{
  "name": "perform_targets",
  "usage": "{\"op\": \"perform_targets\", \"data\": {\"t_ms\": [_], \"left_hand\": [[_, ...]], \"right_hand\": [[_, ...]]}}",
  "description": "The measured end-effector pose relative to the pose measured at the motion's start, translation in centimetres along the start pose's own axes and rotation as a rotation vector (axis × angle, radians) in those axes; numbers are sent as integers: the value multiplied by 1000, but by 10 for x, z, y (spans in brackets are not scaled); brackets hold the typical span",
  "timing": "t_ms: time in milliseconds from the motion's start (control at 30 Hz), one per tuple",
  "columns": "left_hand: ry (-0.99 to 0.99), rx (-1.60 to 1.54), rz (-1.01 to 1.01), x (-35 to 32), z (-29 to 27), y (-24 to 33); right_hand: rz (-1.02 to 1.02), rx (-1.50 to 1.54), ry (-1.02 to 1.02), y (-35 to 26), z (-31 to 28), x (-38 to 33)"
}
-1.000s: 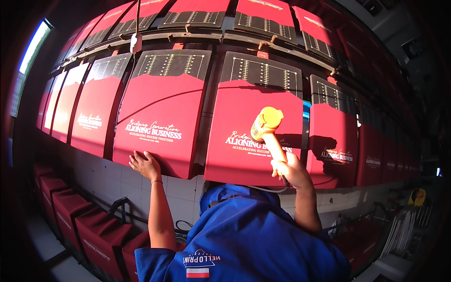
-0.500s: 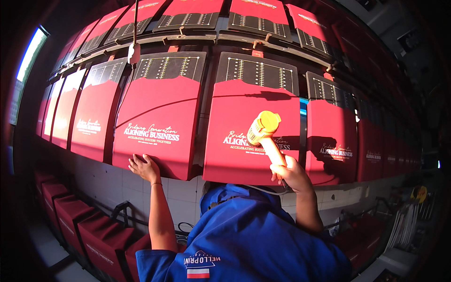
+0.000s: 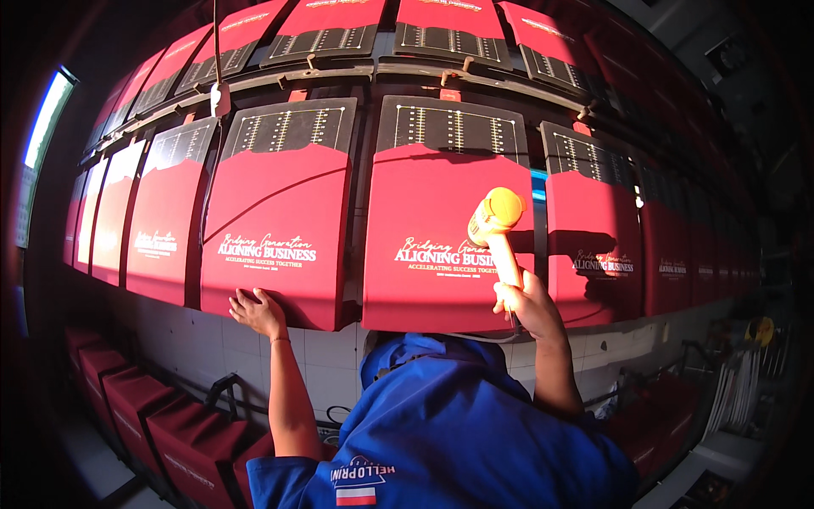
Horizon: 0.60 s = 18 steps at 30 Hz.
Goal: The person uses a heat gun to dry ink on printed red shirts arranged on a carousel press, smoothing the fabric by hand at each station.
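My right hand [image 3: 531, 307] is wrapped round the handle of a yellow hair dryer [image 3: 497, 219], held above the right side of a red cloth [image 3: 424, 199] with white printed lettering. That cloth covers most of a slanted black board [image 3: 441, 123] marked with gold scales. To its left is a matching red cloth [image 3: 275, 199] on another board. My left hand [image 3: 259, 314] rests at this cloth's lower edge, fingers stretched out and holding nothing. A dark shadow of the dryer and hand falls on the red cloth [image 3: 585, 229] to the right.
More cloth-covered boards [image 3: 170, 191] continue on both sides, and a second row [image 3: 326, 25] stands beyond a metal rail [image 3: 339, 69]. A cord [image 3: 217, 42] with a white piece [image 3: 220, 100] hangs at upper left. Behind me are further red-covered boards [image 3: 182, 441] and tiled floor [image 3: 326, 365].
The hair dryer and my right hand have moved slightly right, uncovering more of the lettering. My left hand stays at the cloth's lower edge. The whole view has shifted a little.
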<state>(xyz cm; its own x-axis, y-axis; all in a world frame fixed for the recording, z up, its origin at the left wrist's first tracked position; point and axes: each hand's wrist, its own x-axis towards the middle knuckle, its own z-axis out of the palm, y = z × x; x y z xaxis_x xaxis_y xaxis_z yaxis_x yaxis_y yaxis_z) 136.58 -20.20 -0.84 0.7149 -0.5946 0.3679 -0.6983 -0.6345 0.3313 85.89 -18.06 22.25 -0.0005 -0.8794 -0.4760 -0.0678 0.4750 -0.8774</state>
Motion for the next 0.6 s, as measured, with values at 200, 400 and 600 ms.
{"op": "perform_targets", "data": {"t_ms": [200, 400, 600], "left_hand": [[-8, 17, -8, -1, 0, 0], [-14, 15, -22, 1, 2, -4], [-23, 14, -30, 0, 1, -1]], "right_hand": [[-13, -24, -1, 3, -1, 7], [10, 15, -46, 2, -8, 6], [55, -34, -7, -3, -5, -2]]}}
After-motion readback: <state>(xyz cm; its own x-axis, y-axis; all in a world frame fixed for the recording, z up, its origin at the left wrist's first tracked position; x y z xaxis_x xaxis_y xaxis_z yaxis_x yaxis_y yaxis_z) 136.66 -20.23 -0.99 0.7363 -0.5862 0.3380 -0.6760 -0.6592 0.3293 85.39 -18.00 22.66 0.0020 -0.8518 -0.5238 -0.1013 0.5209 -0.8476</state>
